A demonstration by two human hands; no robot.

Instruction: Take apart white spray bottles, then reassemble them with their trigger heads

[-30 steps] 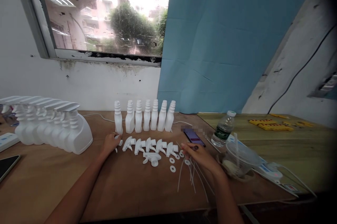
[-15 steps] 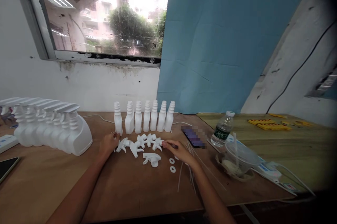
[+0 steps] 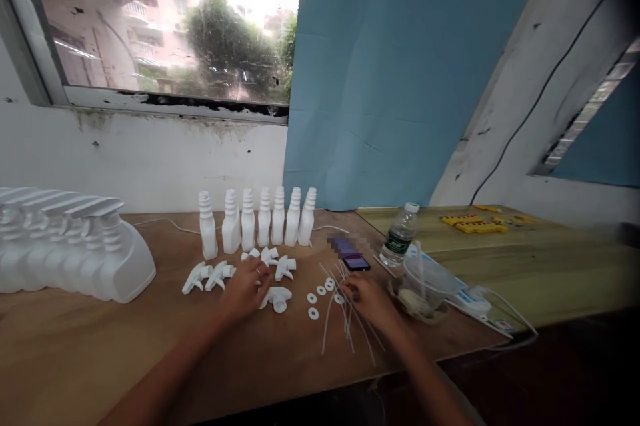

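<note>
My left hand (image 3: 246, 289) is over the group of white trigger spray heads, with fingers curled down; what lies under them is hidden. Two spray heads (image 3: 219, 275) lie to its left. Another spray head (image 3: 285, 268) is just right of the fingers, and one more (image 3: 279, 299) lies nearer me. My right hand (image 3: 367, 296) rests low by the small white ring washers (image 3: 321, 291) and thin white tubes (image 3: 349, 329). Its fingers are bent together, and I cannot make out what is between them. Behind the heads, several white bottles (image 3: 248, 223) stand upright in a row without caps.
More white bottles (image 3: 123, 259) stand packed at the left under a pale strip. On the right are a phone (image 3: 356, 262), a water bottle (image 3: 400, 239), a plastic bowl (image 3: 430, 276) with a straw, and a power strip (image 3: 470, 299). Yellow pieces (image 3: 480, 226) lie farther off.
My left hand has moved right, from the leftmost spray head to the middle of the group. Two spray heads sit farther left. My right hand has left the heads for the washers and tubes.
</note>
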